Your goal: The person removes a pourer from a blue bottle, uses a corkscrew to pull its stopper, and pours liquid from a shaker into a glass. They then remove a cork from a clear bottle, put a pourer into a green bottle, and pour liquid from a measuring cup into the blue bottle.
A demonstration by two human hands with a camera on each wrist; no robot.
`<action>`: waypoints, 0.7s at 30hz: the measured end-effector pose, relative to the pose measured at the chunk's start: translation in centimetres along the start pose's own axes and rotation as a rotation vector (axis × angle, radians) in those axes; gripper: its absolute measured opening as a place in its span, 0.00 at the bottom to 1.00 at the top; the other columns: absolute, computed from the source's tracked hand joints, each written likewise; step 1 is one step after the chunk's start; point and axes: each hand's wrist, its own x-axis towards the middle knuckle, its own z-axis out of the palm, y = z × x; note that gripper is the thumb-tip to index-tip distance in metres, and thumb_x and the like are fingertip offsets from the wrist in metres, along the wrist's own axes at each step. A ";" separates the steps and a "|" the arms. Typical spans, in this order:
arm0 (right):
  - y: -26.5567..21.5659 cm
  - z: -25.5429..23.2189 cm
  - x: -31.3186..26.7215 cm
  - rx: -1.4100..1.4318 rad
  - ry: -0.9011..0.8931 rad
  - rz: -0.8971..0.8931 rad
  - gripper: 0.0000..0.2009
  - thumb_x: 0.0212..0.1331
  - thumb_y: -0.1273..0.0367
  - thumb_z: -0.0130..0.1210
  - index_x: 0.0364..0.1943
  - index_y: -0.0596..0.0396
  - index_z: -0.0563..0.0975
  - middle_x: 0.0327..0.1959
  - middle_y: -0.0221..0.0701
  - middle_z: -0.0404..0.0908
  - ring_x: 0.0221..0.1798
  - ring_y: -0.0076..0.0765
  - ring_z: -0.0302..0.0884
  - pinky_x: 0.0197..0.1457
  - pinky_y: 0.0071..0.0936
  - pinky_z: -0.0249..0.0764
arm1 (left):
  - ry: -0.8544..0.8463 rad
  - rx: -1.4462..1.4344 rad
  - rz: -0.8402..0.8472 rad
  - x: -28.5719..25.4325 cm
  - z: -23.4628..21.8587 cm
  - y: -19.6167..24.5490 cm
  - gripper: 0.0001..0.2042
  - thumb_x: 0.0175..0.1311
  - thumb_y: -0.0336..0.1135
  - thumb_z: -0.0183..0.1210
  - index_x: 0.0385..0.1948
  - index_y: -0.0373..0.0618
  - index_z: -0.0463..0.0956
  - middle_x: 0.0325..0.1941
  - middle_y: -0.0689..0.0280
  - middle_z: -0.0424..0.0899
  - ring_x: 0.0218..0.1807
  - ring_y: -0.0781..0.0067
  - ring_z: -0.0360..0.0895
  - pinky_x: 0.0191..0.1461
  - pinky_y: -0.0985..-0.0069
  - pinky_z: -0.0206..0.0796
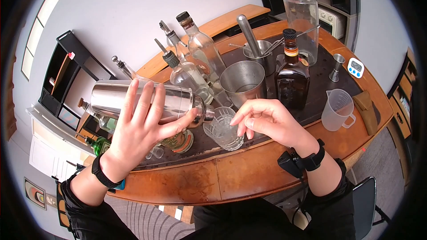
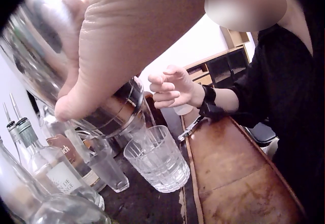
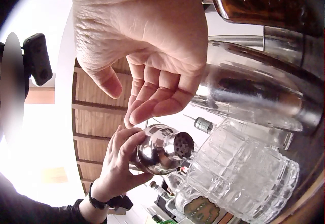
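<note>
My left hand (image 1: 141, 122) grips a steel shaker (image 1: 104, 98), tipped on its side with its strainer end over a cut glass (image 1: 224, 133). In the right wrist view the strainer holes of the shaker (image 3: 152, 155) face the glass (image 3: 238, 175), which holds clear, ice-like contents. Beyond the glass, my right hand (image 1: 273, 122) hovers with relaxed, bent fingers and holds nothing. Seen from the left wrist, the shaker's mouth is just above the rim of the glass (image 2: 158, 163).
Behind the glass stand a steel tin (image 1: 242, 80), a dark bottle (image 1: 292, 80) and several clear bottles (image 1: 191, 78). To the right are a plastic measuring jug (image 1: 337, 111), a jigger (image 1: 336, 67), a timer (image 1: 356, 67) and a tall jar (image 1: 302, 22). A leather edge (image 1: 178, 182) runs along the table's front.
</note>
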 end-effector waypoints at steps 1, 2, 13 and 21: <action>0.0 0.0 0.0 -0.001 0.000 0.000 0.09 0.66 0.73 0.47 0.43 0.61 0.78 0.31 0.31 0.81 0.33 0.18 0.75 0.39 0.19 0.73 | 0.001 0.008 0.005 0.0 0.0 0.0 0.42 0.49 0.34 0.61 0.66 0.88 0.53 0.54 0.54 0.71 0.57 0.55 0.73 0.69 0.46 0.61; 0.0 0.0 0.0 -0.001 0.001 0.000 0.09 0.66 0.73 0.47 0.43 0.61 0.78 0.31 0.31 0.81 0.33 0.18 0.75 0.39 0.19 0.73 | 0.002 0.015 0.009 -0.1 0.0 0.1 0.42 0.50 0.33 0.61 0.67 0.88 0.53 0.54 0.55 0.71 0.58 0.55 0.73 0.69 0.46 0.61; 0.0 0.0 0.0 0.001 -0.009 -0.011 0.09 0.66 0.74 0.47 0.43 0.61 0.78 0.32 0.31 0.81 0.35 0.18 0.76 0.40 0.19 0.74 | -0.002 0.000 0.053 0.0 0.3 0.6 0.41 0.52 0.34 0.61 0.67 0.89 0.53 0.57 0.54 0.69 0.58 0.54 0.72 0.66 0.46 0.64; 0.0 0.0 0.0 0.008 -0.013 -0.012 0.09 0.67 0.73 0.47 0.43 0.61 0.78 0.33 0.31 0.81 0.35 0.18 0.76 0.39 0.19 0.74 | 0.028 0.034 0.070 0.0 0.5 0.9 0.39 0.54 0.36 0.60 0.67 0.90 0.53 0.57 0.55 0.68 0.59 0.54 0.72 0.66 0.47 0.64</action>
